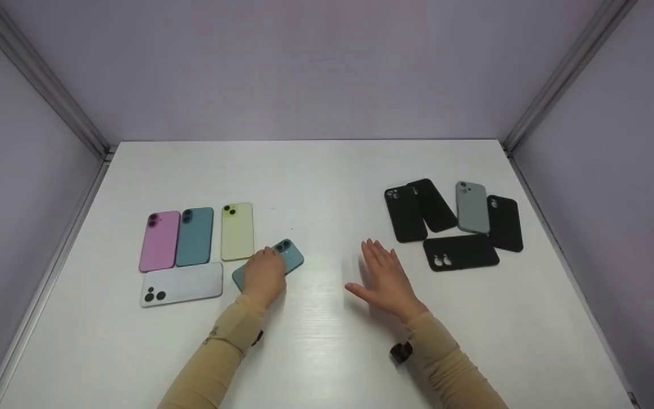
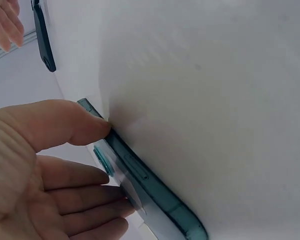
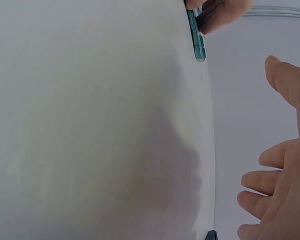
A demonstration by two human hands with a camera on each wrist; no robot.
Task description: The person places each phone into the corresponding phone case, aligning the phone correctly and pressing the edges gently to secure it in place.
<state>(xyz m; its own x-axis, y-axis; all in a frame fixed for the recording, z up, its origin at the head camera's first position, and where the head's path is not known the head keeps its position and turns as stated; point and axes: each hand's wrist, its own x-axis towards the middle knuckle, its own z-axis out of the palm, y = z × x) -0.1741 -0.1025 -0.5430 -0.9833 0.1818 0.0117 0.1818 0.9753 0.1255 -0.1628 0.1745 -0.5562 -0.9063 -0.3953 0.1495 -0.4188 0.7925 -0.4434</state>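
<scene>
My left hand (image 1: 264,274) grips a teal phone (image 1: 293,257) that lies slanted on the table, camera end pointing up and to the right. In the left wrist view, the thumb (image 2: 85,125) presses on the phone's side edge, with the other fingers over its back. Part of the phone's back is hidden under that hand. My right hand (image 1: 386,284) hovers over the table to the right, fingers straight and thumb spread, holding nothing. Its shadow falls on the tabletop in the right wrist view. Nearest to it is a black phone case (image 1: 463,253) with camera cutouts.
Left of the teal phone lie a pink phone (image 1: 159,241), a blue-teal phone (image 1: 195,237), a yellow phone (image 1: 237,233) and a white phone (image 1: 188,283). Several black cases (image 1: 406,215) and a grey-green phone-shaped piece (image 1: 473,209) lie at right. Panels (image 1: 304,68) enclose the white table (image 1: 315,170).
</scene>
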